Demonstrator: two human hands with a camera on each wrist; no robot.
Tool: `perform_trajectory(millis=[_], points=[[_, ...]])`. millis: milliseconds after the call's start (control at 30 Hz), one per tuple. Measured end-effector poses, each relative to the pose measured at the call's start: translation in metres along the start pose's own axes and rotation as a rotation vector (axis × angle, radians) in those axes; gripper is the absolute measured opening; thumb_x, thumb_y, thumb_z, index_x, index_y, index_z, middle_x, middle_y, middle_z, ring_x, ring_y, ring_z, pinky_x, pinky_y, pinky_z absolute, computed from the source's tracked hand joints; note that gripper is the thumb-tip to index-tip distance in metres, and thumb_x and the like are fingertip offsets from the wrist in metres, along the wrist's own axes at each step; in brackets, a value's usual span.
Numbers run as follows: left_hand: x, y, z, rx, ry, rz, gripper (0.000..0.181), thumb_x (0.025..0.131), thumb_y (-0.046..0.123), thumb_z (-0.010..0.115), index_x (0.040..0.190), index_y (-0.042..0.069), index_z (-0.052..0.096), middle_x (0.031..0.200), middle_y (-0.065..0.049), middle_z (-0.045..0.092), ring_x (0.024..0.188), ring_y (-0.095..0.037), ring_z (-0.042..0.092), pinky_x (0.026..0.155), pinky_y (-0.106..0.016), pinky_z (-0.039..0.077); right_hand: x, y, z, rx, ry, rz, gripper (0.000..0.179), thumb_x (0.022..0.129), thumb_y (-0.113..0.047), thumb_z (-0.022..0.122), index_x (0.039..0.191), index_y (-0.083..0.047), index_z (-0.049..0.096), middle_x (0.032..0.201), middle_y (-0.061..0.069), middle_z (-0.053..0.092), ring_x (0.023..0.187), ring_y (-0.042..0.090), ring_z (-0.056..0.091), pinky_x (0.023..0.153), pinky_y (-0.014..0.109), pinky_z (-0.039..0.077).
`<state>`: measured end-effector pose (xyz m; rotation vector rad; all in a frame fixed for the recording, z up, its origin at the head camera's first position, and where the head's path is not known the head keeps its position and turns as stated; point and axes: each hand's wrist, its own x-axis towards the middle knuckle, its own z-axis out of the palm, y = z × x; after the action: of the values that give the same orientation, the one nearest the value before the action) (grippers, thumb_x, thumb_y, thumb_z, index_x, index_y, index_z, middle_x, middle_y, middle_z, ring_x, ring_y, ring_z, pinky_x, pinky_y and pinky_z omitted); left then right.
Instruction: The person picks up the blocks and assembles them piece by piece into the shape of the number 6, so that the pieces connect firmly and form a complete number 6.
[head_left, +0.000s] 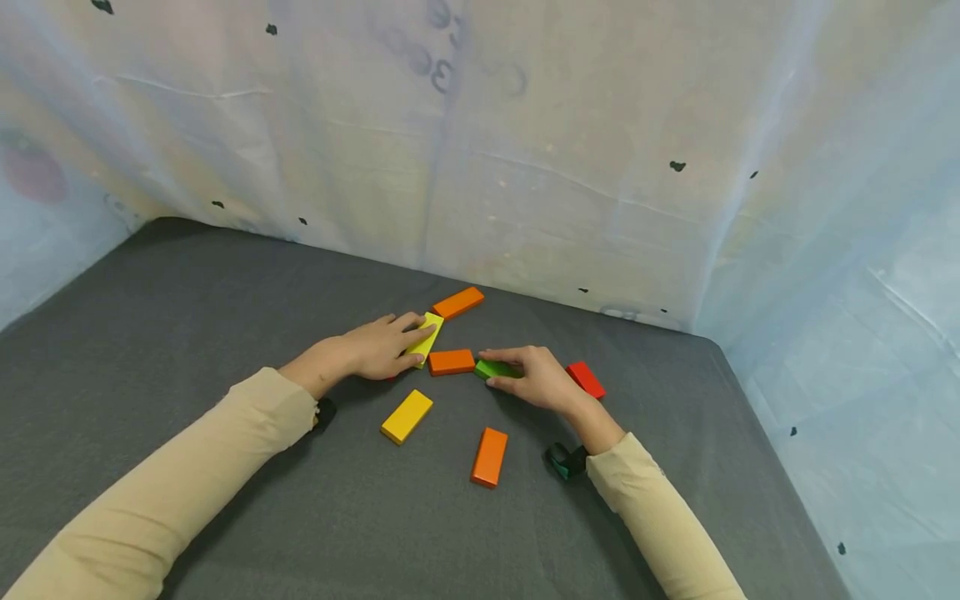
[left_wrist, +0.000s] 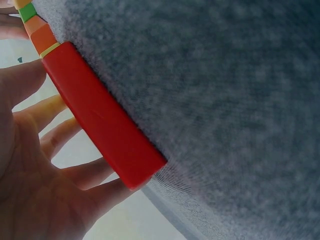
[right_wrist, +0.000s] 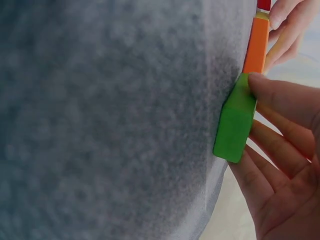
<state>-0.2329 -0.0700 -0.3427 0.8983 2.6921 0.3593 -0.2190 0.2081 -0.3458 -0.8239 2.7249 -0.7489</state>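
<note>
My left hand [head_left: 378,346] is on a lemon-yellow block [head_left: 429,333], its thumb at the near end and its fingers spread across the far part. A red block [left_wrist: 102,115] lies by that hand's palm, mostly hidden from the head view. Between thumb and fingers, my right hand [head_left: 536,377] pinches a green block [head_left: 495,370]. The green block's left end meets an orange block [head_left: 452,362], which adjoins the lemon-yellow one. In the right wrist view, the green block [right_wrist: 235,120] rests on the dark cloth, touching the orange block [right_wrist: 256,45].
Beyond the row, another orange block [head_left: 459,302] touches the lemon-yellow block's far end. Nearer lie a deep-yellow block [head_left: 407,416] and an orange block [head_left: 490,457]. A red block [head_left: 586,379] sits beside my right wrist. Pale sheeting [head_left: 562,167] walls the grey-covered table [head_left: 390,533].
</note>
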Motion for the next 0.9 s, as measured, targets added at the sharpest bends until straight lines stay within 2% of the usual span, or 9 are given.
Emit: perform_trajectory(millis=[600,900], points=[[-0.0003,-0.0009,-0.0009,0.000,0.001,0.013,0.057,0.103,0.029,0.044,0.153,0.009,0.026,0.156,-0.018,0.021,0.136,-0.054,0.024,0.110,-0.063,0.026,-0.0011,-0.0016,-0.0011,0.014,0.009,0.019,0.044,0.091,-0.019,0.067,0.134,-0.014,0.059,0.135,0.008,0.058,0.120,0.024,0.058,0.097,0.041,0.050],[0.0005,-0.0007,0.0004,0.000,0.003,0.007,0.057,0.103,0.031,0.044,0.153,0.010,0.026,0.156,-0.018,0.021,0.137,-0.054,0.024,0.109,-0.064,0.026,0.0004,-0.0023,0.0000,0.033,0.005,0.001,0.044,0.091,-0.018,0.067,0.134,-0.011,0.058,0.136,0.009,0.057,0.122,0.024,0.057,0.097,0.039,0.050]])
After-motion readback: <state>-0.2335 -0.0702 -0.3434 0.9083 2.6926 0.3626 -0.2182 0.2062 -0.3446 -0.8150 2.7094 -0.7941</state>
